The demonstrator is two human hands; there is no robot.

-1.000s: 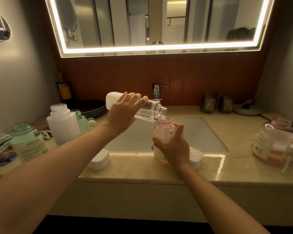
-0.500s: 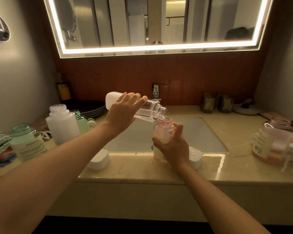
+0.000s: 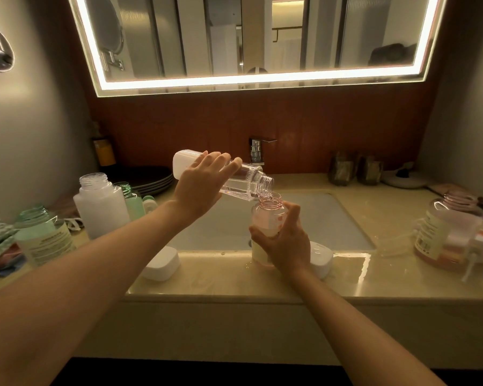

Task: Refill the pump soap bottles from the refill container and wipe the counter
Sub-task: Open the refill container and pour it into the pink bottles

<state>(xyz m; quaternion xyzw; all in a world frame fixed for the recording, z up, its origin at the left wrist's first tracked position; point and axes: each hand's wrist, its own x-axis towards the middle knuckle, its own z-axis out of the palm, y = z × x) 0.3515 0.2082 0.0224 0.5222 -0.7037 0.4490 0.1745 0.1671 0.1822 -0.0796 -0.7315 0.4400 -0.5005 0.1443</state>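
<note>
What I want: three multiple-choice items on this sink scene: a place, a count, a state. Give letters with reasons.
1. The small pink bottle stands: A) in the basin; B) on the counter's front edge; C) on the plates.
2. White lids on that edge: A) one; B) two; C) four.
3. The clear bottle in the left grip is: A) upright, capped; B) lying flat; C) tilted, uncapped.
B: its base rests before the sink. B: one lid flanks it each side. C: its open neck dips over the pink bottle's mouth.
</note>
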